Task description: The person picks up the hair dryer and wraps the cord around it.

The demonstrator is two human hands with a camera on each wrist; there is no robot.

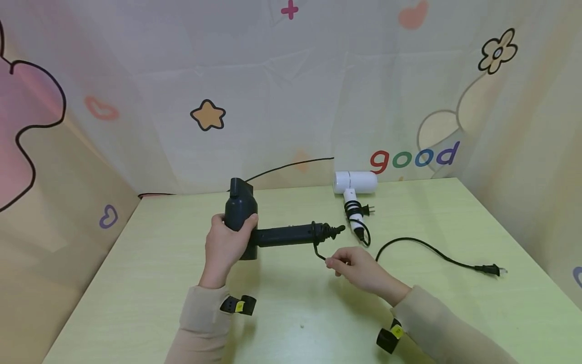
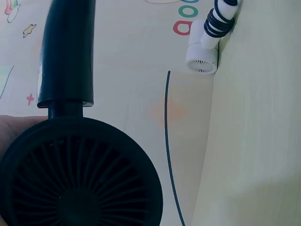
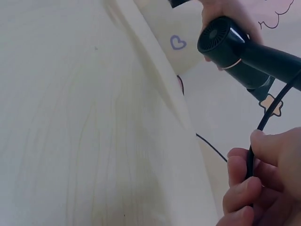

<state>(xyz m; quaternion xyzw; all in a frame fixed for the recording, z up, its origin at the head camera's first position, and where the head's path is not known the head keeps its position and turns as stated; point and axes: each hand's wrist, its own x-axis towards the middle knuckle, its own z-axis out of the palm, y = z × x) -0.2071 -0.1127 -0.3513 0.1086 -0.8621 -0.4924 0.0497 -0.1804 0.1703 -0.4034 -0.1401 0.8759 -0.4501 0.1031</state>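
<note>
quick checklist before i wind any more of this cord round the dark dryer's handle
1. Left hand grips the dark hair dryer by its body: ok
2. Right hand pinches the cord: ok
3. Cord goes round the handle near its end: ok
4. Plug tucked in: not ok, it lies loose on the table with a length of cord
5. White hair dryer has its own cord wound round its grip: ok
6. Wrap tight enough to hold when let go: cannot tell
</note>
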